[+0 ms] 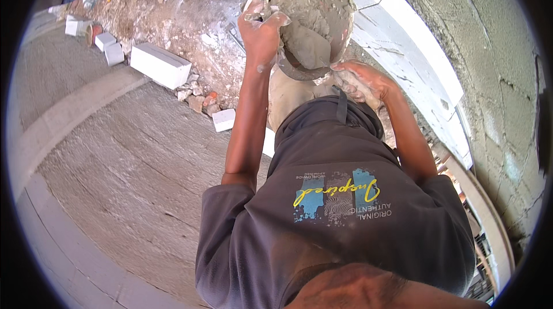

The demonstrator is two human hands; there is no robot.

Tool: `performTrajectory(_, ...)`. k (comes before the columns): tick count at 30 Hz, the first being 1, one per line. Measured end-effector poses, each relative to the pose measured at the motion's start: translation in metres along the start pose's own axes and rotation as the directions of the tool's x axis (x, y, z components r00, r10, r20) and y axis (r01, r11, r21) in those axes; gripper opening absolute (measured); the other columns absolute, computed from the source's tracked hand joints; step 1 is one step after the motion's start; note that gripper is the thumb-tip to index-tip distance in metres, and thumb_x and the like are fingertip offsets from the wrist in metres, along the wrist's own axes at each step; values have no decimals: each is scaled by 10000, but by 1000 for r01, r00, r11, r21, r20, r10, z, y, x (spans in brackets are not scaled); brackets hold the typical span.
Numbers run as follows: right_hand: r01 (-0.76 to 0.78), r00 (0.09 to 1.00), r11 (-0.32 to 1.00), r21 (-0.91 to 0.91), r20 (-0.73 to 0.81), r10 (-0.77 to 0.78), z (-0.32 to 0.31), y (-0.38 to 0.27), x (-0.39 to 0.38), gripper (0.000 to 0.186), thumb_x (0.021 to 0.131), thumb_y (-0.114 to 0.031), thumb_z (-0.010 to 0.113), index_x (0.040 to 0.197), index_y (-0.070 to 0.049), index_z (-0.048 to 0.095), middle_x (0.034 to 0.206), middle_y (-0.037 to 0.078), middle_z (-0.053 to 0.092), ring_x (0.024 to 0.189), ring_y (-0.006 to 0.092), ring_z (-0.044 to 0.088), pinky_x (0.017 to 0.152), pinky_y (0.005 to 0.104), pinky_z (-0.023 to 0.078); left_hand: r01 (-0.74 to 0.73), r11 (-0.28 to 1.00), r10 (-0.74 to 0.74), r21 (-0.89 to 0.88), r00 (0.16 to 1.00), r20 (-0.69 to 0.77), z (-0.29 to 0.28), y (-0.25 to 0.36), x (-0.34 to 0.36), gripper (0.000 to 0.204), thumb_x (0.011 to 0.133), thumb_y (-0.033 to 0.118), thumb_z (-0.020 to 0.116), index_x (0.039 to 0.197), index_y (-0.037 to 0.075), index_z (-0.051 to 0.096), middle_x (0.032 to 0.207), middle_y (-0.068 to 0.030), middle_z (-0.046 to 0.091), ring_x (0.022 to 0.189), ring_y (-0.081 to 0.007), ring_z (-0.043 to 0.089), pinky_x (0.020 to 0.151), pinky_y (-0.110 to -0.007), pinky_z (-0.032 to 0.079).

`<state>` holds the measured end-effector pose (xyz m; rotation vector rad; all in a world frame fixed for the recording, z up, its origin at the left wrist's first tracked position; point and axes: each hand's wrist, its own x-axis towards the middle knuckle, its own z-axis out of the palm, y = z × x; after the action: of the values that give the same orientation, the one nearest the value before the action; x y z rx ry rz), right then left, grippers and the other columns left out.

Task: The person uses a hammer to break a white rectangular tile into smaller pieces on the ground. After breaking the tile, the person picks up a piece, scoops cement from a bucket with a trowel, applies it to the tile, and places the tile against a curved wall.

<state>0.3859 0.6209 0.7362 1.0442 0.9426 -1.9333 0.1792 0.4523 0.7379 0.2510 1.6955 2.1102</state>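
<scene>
A round bucket [303, 72] holding wet grey mortar [311, 3] is tilted toward me at the top middle of the head view. My left hand [264, 29], smeared with mortar, is closed on the left side of its rim, near the thin handle. At the lower right of the bucket, my right hand [368, 80] has its fingertips against the rim; its other fingers are partly hidden. A smooth grey patch lies on the mortar near the lower rim, and I cannot tell whether it is a tool or mortar.
White blocks [160, 66] and broken rubble [199, 100] line the edge of the grey floor [138, 153] on my left. Beyond is a dirt strip [173, 12]. A row of white blocks [403, 26] curves along the right, beside a rough grey block wall [489, 61].
</scene>
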Motion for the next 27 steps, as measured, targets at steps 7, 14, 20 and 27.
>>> performTrajectory(7, 154, 979, 942, -299, -83, -186, -45, -53, -34, 389, 955, -458, 678, 859, -83, 636, 668, 1, 550, 450, 74, 470, 360, 238, 361, 29, 997, -53, -79, 942, -332, 18, -8, -15, 490, 741, -48, 634, 1227, -97, 687, 942, -54, 686, 785, -127, 621, 698, -258, 505)
performTrajectory(14, 438, 850, 767, -469, -62, -523, -109, -133, -107, 422, 997, -390, 586, 1254, -55, 575, 815, 27, 591, 565, 96, 535, 441, 246, 456, 99, 956, -251, -274, 760, -600, -5, -70, -74, 430, 751, -117, 578, 1171, -118, 670, 887, -83, 659, 650, -147, 575, 565, -280, 490)
performTrajectory(20, 132, 659, 302, -944, -143, -738, -117, -201, -19, 521, 959, -368, 542, 1305, 21, 554, 932, 189, 700, 751, 267, 696, 627, 398, 577, 32, 986, -153, -162, 555, -818, 5, -92, -142, 260, 775, -99, 586, 1024, -82, 657, 855, -107, 635, 578, -160, 563, 446, -287, 455)
performTrajectory(27, 6, 737, 238, -971, -157, -658, -162, -176, 29, 502, 956, -318, 551, 1332, 14, 536, 1045, 306, 708, 987, 456, 703, 910, 526, 538, 80, 984, -175, -158, 298, -938, 16, -77, -218, 117, 784, 37, 613, 861, -46, 645, 676, -87, 569, 436, -191, 535, 275, -328, 420)
